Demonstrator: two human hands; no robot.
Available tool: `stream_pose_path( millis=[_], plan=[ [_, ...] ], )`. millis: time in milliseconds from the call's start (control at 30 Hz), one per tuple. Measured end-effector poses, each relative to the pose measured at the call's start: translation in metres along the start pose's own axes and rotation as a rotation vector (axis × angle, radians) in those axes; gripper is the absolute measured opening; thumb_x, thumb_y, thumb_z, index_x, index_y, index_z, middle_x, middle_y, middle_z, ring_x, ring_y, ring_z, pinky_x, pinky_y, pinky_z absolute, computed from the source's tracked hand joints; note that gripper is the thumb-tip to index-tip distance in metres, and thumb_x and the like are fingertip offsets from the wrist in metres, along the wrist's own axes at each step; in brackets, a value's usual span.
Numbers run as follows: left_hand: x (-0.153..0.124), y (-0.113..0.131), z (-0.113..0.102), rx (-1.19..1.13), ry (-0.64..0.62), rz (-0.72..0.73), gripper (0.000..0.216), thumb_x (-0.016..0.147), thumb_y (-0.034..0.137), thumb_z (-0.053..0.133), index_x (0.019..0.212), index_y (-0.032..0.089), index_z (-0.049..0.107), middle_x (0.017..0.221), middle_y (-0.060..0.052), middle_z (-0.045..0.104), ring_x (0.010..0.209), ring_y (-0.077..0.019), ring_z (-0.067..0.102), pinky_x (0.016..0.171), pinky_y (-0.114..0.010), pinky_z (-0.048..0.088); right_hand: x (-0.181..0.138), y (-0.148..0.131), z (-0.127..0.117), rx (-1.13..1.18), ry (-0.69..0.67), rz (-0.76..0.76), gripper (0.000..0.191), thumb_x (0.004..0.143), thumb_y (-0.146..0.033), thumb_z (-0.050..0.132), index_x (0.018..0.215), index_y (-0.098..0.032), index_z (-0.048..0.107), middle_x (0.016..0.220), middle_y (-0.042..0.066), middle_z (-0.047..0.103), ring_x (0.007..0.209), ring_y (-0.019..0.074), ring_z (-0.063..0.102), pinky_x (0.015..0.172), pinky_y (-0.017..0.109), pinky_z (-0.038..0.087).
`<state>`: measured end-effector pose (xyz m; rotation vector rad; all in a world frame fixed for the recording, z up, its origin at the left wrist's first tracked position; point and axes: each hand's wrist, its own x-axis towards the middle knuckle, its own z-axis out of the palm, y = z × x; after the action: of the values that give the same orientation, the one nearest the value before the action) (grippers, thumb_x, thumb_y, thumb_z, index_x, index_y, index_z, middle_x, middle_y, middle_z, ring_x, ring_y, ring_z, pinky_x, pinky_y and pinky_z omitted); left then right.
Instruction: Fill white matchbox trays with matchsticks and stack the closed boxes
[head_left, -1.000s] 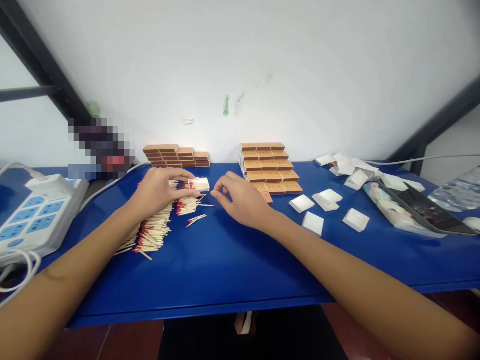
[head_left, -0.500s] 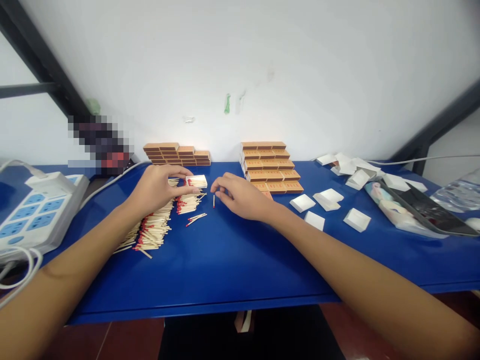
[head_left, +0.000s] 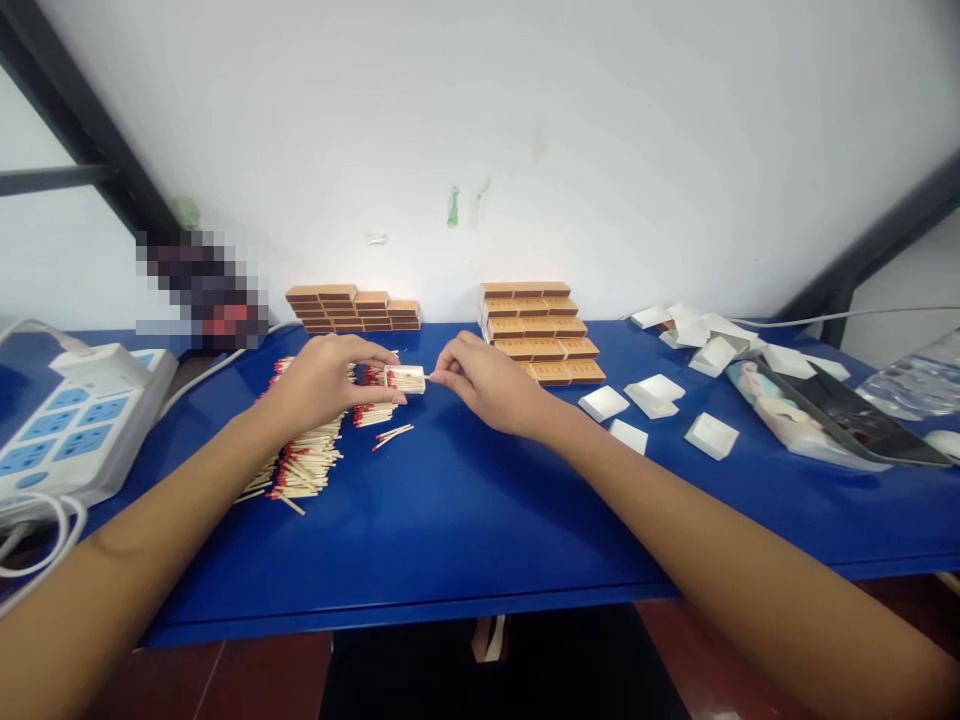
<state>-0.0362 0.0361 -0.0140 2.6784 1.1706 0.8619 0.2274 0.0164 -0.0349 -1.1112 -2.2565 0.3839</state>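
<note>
My left hand (head_left: 324, 378) is closed on a small white matchbox tray (head_left: 418, 379), thumb on the near side and fingers on the far side. Red-tipped matches lie inside the tray. Just right of it, my right hand (head_left: 487, 382) pinches a single match (head_left: 428, 376) between thumb and fingertips, level with the tray's right end. Below the tray sits a small heap of matches (head_left: 373, 414), and a few loose matches (head_left: 393, 436) lie nearer to me. A larger pile of matches (head_left: 307, 462) spreads under and beside my left wrist, partly hidden by it.
Orange matchboxes stand in a low stack (head_left: 352, 310) and a stepped stack (head_left: 536, 335) against the wall. Several white trays (head_left: 711, 436) are scattered right, near a phone (head_left: 847, 410). A power strip (head_left: 82, 430) with white cables lies left on the blue table (head_left: 465, 530).
My right hand has lifted the match from beside its fingers up to the tray's right end. My left hand has shifted slightly right and nearer with the tray.
</note>
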Motion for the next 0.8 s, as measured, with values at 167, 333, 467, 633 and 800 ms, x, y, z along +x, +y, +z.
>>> stream_pose_path(
  millis=[167,333,467,633,800],
  plan=[
    [-0.001,0.012,0.003,-0.06,0.001,0.02,0.057,0.079,0.073,0.08,0.105,0.023,0.083,0.098,-0.003,0.084,0.086,-0.0206,0.077,0.075,-0.029,0.053,0.0,-0.013,0.004,-0.019,0.047,-0.026,0.01,0.106,-0.023,0.058,0.096,-0.019,0.062,0.103,0.004,0.06,0.091,0.0181,0.057,0.082,0.032,0.042],
    [-0.001,0.007,0.0,-0.07,0.014,-0.064,0.056,0.077,0.073,0.082,0.104,0.023,0.083,0.103,-0.004,0.085,0.091,-0.0232,0.079,0.082,-0.03,0.057,-0.002,-0.013,0.001,0.054,0.154,-0.047,0.01,0.103,-0.028,0.066,0.098,-0.02,0.062,0.102,0.003,0.062,0.087,0.0164,0.057,0.077,0.031,0.041],
    [0.0,0.0,-0.002,-0.039,0.08,-0.123,0.05,0.077,0.067,0.085,0.102,0.023,0.083,0.103,-0.005,0.084,0.096,-0.0256,0.079,0.085,-0.033,0.059,-0.003,-0.013,0.003,0.1,0.049,-0.052,0.015,0.099,-0.027,0.073,0.089,-0.019,0.066,0.09,0.001,0.064,0.08,0.0149,0.056,0.075,0.029,0.041],
    [-0.001,-0.004,-0.004,-0.025,0.112,-0.124,0.045,0.08,0.061,0.085,0.102,0.022,0.082,0.104,-0.007,0.084,0.099,-0.0259,0.079,0.087,-0.034,0.059,-0.008,-0.022,0.019,0.112,-0.17,-0.145,0.007,0.104,-0.023,0.065,0.103,-0.019,0.071,0.106,0.006,0.065,0.097,0.0188,0.061,0.085,0.032,0.045],
    [0.0,-0.004,-0.006,0.016,0.086,-0.116,0.045,0.083,0.062,0.082,0.103,0.023,0.082,0.108,-0.006,0.084,0.099,-0.026,0.079,0.088,-0.035,0.058,-0.007,-0.034,0.027,0.064,-0.252,-0.073,0.007,0.103,-0.018,0.065,0.098,-0.016,0.069,0.106,0.007,0.063,0.098,0.0198,0.06,0.087,0.032,0.046]
  ],
)
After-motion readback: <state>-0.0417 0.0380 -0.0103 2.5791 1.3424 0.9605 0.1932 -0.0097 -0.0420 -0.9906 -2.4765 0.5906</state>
